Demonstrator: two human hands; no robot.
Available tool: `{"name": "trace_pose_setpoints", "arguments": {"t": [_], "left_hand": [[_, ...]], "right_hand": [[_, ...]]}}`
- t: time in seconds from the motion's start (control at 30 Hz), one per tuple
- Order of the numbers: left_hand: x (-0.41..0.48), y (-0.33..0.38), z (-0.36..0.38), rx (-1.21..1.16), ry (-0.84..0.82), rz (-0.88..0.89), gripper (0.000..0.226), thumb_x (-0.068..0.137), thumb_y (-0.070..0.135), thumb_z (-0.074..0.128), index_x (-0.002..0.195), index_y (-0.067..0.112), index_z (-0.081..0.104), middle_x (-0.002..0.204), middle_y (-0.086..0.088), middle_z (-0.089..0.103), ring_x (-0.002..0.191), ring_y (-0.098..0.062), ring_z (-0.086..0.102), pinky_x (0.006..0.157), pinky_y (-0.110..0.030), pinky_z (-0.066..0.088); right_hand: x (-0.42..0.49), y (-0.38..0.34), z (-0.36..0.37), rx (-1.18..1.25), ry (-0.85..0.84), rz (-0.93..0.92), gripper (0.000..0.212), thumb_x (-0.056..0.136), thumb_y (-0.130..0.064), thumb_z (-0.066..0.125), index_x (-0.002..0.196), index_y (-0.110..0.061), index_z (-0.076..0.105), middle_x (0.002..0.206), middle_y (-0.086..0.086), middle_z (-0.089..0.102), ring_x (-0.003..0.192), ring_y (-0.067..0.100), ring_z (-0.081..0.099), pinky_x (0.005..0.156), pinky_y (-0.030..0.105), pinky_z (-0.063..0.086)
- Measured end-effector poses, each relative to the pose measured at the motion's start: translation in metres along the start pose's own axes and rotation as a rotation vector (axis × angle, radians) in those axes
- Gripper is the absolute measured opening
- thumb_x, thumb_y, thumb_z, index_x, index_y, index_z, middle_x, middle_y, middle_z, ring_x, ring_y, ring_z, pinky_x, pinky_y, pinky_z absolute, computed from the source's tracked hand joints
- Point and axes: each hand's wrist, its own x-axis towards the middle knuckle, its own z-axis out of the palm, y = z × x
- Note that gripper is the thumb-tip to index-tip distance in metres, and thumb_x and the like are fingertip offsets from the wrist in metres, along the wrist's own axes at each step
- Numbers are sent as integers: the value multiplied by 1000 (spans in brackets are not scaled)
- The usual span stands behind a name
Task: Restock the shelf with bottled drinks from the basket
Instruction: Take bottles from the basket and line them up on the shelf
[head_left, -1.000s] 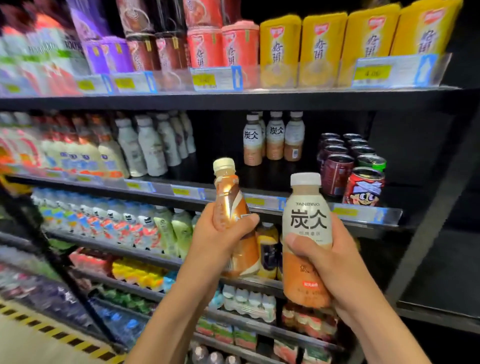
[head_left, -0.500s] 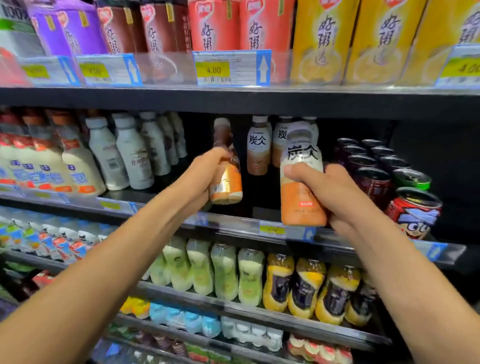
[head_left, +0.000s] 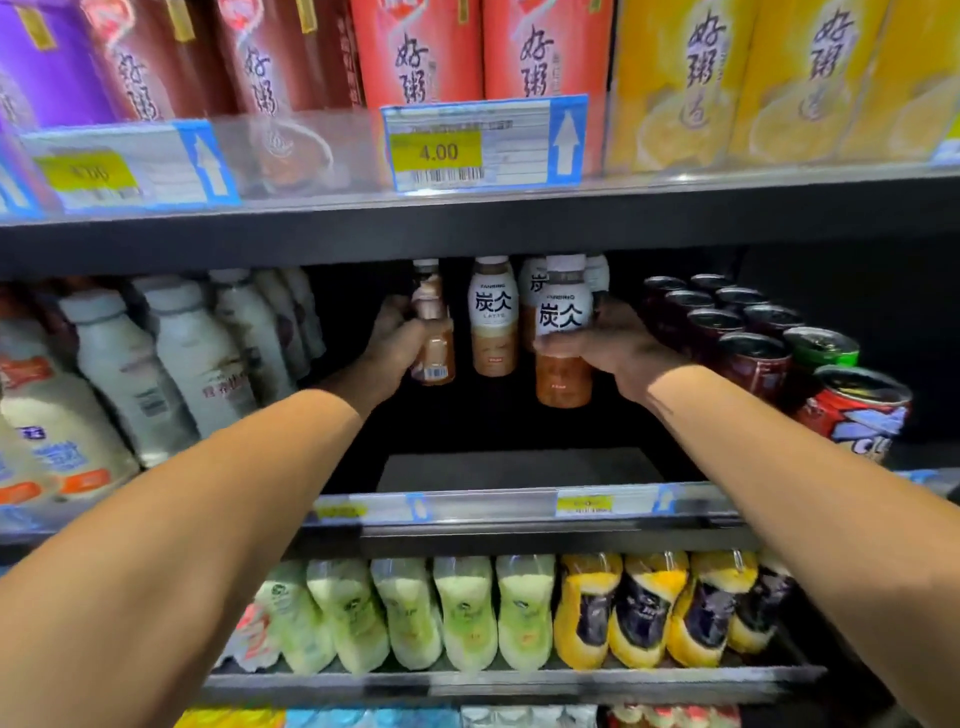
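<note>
Left hand (head_left: 396, 332) grips a brown bottle (head_left: 432, 332); right hand (head_left: 613, 345) — a latte bottle (head_left: 563, 332).

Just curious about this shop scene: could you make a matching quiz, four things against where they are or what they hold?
1 left hand
2 right hand
3 dark cans
4 pale green bottles

A on the lower shelf
B holds the white-labelled bottle
C holds the coppery bottle
D right side of the middle shelf

Pairs: 1-C, 2-B, 3-D, 4-A
</note>
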Motion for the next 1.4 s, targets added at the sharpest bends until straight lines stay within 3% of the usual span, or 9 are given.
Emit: {"name": "trace_pose_setpoints", "arguments": {"t": [0.13, 0.23, 0.4, 0.53, 0.63, 0.77, 1.07, 1.27, 1.4], "left_hand": [[17, -2, 3, 45, -54, -10, 49, 76, 13, 81, 117, 11, 53, 105, 2, 66, 92, -10, 64, 66, -21, 47], [31, -6, 7, 66, -76, 7, 53, 80, 13, 79, 125, 16, 51, 113, 0, 64, 102, -17, 63, 75, -25, 50], [44, -16, 17, 96, -85, 37, 66, 85, 20, 76, 144, 18, 46, 125, -1, 59, 109, -18, 61, 86, -30, 52], [55, -18, 17, 124, -45, 24, 71, 78, 26, 82, 139, 13, 48, 123, -6, 63, 108, -22, 64, 94, -39, 54], [69, -33, 16, 140, 58, 13, 67, 62, 42, 86, 113, 7, 58, 110, -14, 70, 97, -26, 69, 87, -46, 58], [69, -34, 22, 147, 125, 58, 42, 76, 30, 83, 97, 13, 52, 98, -8, 66, 94, -28, 67, 86, -45, 57], [75, -37, 23, 160, 126, 56, 41, 76, 32, 83, 96, 15, 52, 97, -4, 64, 98, -28, 68, 86, -47, 57], [65, -28, 27, 326, 192, 68, 43, 80, 36, 78, 107, 8, 60, 95, -4, 63, 86, -19, 61, 71, -26, 45], [63, -21, 23, 346, 156, 2, 47, 76, 41, 80, 110, 14, 62, 110, -12, 70, 97, -27, 69, 83, -39, 58]], "right_hand": [[15, 4, 6, -175, 51, -7, 67, 62, -16, 93, 119, -15, 59, 110, 2, 70, 100, 19, 67, 86, 34, 54], [24, 2, 12, -283, 55, 8, 69, 60, -24, 93, 119, -18, 59, 115, 2, 69, 106, 21, 65, 97, 38, 52], [35, 0, 21, -408, 117, 9, 73, 64, -33, 91, 123, -16, 51, 123, 4, 65, 114, 23, 62, 97, 34, 51], [40, 5, 27, -392, 184, 8, 73, 75, -33, 85, 129, -10, 41, 130, 9, 61, 120, 26, 59, 93, 28, 46], [44, 9, 30, -369, 221, 0, 71, 75, -33, 85, 128, -10, 44, 132, 10, 61, 120, 26, 59, 94, 30, 47], [50, 12, 33, -364, 232, -3, 72, 75, -34, 84, 130, -10, 44, 133, 9, 61, 121, 26, 59, 96, 30, 47], [65, 22, 37, -336, 261, -11, 75, 69, -36, 87, 128, -12, 47, 131, 11, 59, 120, 27, 58, 101, 39, 49], [62, 22, 37, -335, 263, 33, 80, 67, -39, 87, 131, -14, 46, 135, 11, 55, 121, 28, 57, 101, 39, 50], [54, 20, 38, -386, 217, 89, 68, 72, -35, 85, 126, -14, 51, 133, 11, 58, 117, 29, 60, 98, 38, 52]]}}
